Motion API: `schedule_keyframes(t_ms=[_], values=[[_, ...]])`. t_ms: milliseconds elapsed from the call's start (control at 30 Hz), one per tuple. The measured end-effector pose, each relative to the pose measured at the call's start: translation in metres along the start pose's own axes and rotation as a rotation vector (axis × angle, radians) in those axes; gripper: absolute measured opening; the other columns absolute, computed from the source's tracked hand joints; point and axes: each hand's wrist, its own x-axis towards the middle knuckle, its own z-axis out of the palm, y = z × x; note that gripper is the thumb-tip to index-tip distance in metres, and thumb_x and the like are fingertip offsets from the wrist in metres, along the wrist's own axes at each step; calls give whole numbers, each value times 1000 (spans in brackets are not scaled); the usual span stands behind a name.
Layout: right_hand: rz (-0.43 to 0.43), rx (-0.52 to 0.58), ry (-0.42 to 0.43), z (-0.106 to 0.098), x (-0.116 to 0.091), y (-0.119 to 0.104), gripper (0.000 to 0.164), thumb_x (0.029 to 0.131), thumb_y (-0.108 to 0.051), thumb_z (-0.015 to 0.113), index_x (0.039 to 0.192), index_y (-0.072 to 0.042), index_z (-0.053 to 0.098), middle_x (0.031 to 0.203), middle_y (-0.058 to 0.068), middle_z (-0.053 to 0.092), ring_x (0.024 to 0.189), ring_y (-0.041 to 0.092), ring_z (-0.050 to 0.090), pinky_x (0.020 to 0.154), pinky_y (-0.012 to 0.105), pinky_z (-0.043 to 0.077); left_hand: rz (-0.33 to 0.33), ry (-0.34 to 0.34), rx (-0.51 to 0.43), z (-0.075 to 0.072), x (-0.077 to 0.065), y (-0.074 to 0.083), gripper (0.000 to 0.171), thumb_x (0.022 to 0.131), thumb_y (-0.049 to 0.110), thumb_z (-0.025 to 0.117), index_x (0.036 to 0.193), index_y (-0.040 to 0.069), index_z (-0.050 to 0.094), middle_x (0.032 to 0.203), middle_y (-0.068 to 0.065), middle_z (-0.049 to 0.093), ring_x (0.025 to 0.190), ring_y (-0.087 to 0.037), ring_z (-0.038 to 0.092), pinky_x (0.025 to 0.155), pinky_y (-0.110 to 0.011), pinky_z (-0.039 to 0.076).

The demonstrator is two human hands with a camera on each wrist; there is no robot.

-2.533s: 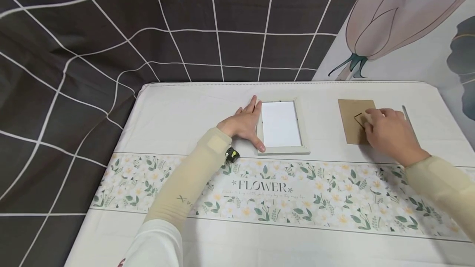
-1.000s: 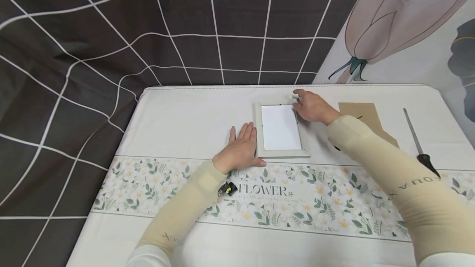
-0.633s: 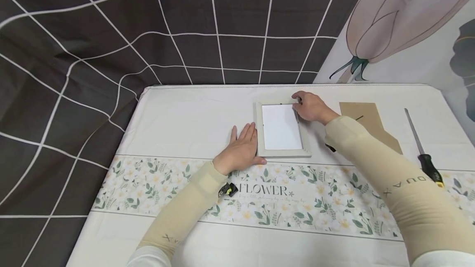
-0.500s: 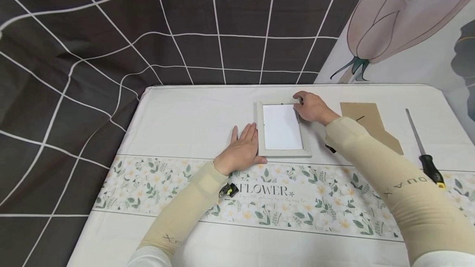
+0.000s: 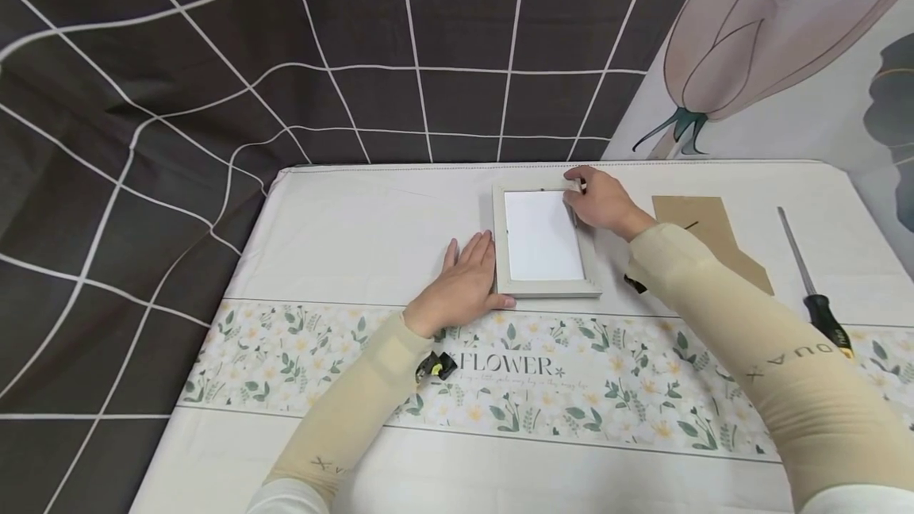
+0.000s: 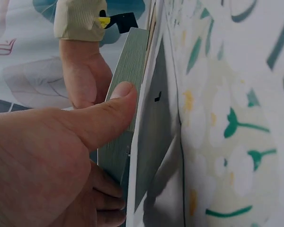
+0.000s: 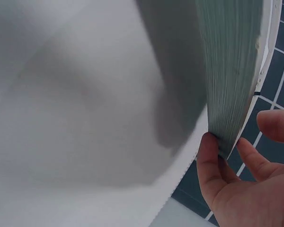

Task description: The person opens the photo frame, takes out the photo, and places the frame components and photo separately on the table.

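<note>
A pale picture frame (image 5: 549, 287) lies back side up, a white sheet (image 5: 544, 236) in its opening and small dark tabs along its inner edge. My left hand (image 5: 460, 285) holds the near left corner, fingers along the left side and thumb on the near edge. In the left wrist view that thumb (image 6: 118, 106) presses the frame's grey-green side. My right hand (image 5: 603, 201) pinches the far right corner. The right wrist view has its fingertips (image 7: 209, 142) on both faces of the frame's edge (image 7: 232, 71), above a shadow on the cloth.
Right of the frame lies a brown backing board (image 5: 689, 216), partly hidden by my right forearm. A screwdriver (image 5: 797, 256) with a black handle lies farther right. The white tablecloth (image 5: 364, 236) has a floral band; a dark gridded curtain (image 5: 343, 14) hangs behind.
My right hand has moved from the backing board to the frame's far right corner. My left hand slid nearer along the frame. Since half a second ago the frame has shifted slightly up and away.
</note>
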Motion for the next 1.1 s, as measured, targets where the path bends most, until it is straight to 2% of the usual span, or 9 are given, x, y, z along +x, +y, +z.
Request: schedule_keyframes(t_ms=[200,433,633,867,933,1100], values=[[50,42,-4,-1,-2,-2,48,98,-20,43,141,-1,37,129,27,46,108,35,48,89,52,43,37,60,-60,-3,-1,2,100,89,53,53,147,-9,1,155,-22,-1,142,-30,1,112,-53,3],[110,118,-15,-1,-4,-2,56,98,-29,44,146,-4,31,138,27,38,120,38,41,99,55,36,58,119,-152,-7,0,5,100,89,51,56,149,-6,0,156,-21,0,142,-29,4,112,-49,14],[152,186,-22,-2,-6,-9,67,95,-42,47,149,-8,26,147,26,29,130,40,32,104,55,30,74,184,-258,-9,0,2,100,88,56,54,150,-1,0,157,-9,-7,142,-22,2,113,-46,13],[161,274,-40,0,-11,-16,73,94,-51,45,150,-9,23,149,24,25,131,38,30,105,54,28,155,310,-356,-13,-3,0,95,90,60,44,151,2,0,156,4,-12,142,-14,-1,113,-48,14],[162,296,-42,1,-12,-17,75,93,-53,44,150,-9,23,149,23,26,131,37,31,105,53,28,174,333,-376,-14,-3,0,93,91,58,44,151,3,-2,156,5,-12,142,-12,-3,113,-47,13],[166,355,-39,4,-13,-22,80,91,-58,44,150,-9,22,150,20,26,131,34,32,106,52,28,232,392,-423,-13,-2,1,89,94,49,47,151,5,-5,157,1,-11,142,-15,-2,113,-45,14]])
